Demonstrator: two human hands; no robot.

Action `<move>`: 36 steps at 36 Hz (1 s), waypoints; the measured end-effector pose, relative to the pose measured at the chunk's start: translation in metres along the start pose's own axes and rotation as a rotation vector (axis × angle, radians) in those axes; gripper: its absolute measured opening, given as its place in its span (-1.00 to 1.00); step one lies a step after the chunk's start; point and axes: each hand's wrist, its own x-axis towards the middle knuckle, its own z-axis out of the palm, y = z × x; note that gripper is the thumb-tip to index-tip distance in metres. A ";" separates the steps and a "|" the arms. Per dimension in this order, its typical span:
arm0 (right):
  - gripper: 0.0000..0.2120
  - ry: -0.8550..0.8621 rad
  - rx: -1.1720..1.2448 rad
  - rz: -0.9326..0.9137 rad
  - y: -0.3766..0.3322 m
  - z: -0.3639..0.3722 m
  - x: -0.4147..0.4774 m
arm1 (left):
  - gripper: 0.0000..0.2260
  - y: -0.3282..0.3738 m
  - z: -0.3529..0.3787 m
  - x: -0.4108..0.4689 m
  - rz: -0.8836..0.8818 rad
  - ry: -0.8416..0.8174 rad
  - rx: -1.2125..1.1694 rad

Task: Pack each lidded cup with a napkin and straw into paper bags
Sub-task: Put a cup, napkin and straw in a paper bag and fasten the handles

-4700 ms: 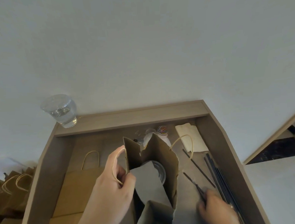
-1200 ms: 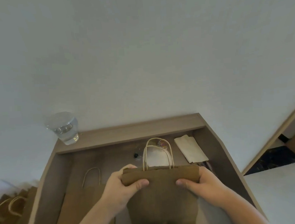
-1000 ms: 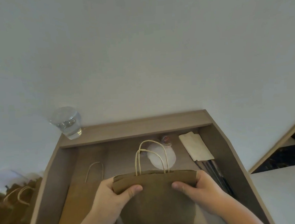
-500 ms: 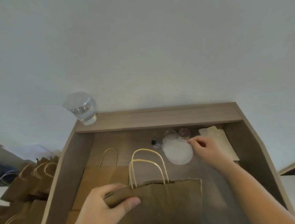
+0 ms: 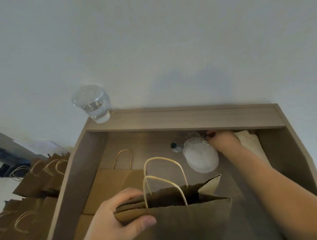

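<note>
Since the frame half a second back, the right hand (image 5: 223, 140) has been carried farther across the worktop (image 5: 146, 144) to its back wall, and the top of the bag (image 5: 186, 225) has been let open on its right side.

Nearest the camera, the bag is held upright at the worktop's near edge by the left hand (image 5: 111, 227). The folded left corner of its top is pinched between the thumb (image 5: 144, 222), laid across the front, and the fingers behind. Its two pale handles (image 5: 163, 159) are raised above the mouth. The inside is seen only as shadow, so the contents cannot be told; a pale flap is shown at the open right corner.

Left of it, flat bags (image 5: 117, 185) are stacked on the worktop, with one handle pointed away.

Farther on, a round white lid (image 5: 201, 159) is seen right of centre, with clear plastic just behind it and a small dark-capped thing to its left. Just beyond the lid, the right hand is set against the back wall, partly over a pale napkin (image 5: 250, 139). Its fingers are curled, with the tips at a small dark thing, but whether that thing is pinched cannot be told.

On the ledge (image 5: 181, 119) above the wall, at its left end, a glass (image 5: 91, 104) of water is stood. Off the worktop to the left, more brown bags (image 5: 38, 179) are lined in rows.
</note>
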 end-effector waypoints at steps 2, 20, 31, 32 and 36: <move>-0.77 0.030 -0.066 -0.022 -0.003 0.001 -0.001 | -0.50 -0.001 0.001 0.000 0.011 0.002 -0.031; -0.87 0.344 0.081 -0.128 0.007 0.014 -0.013 | -0.49 -0.010 -0.005 -0.008 -0.022 -0.033 -0.008; -0.89 0.216 0.632 0.014 -0.006 0.009 -0.124 | -0.29 0.005 -0.011 -0.025 0.033 -0.004 0.127; -0.91 0.182 0.688 0.018 -0.013 0.004 -0.137 | -0.29 0.004 -0.013 -0.030 0.058 0.005 0.141; -0.91 0.057 0.894 -0.093 -0.044 -0.046 -0.182 | -0.60 0.013 -0.014 -0.013 0.101 0.109 0.060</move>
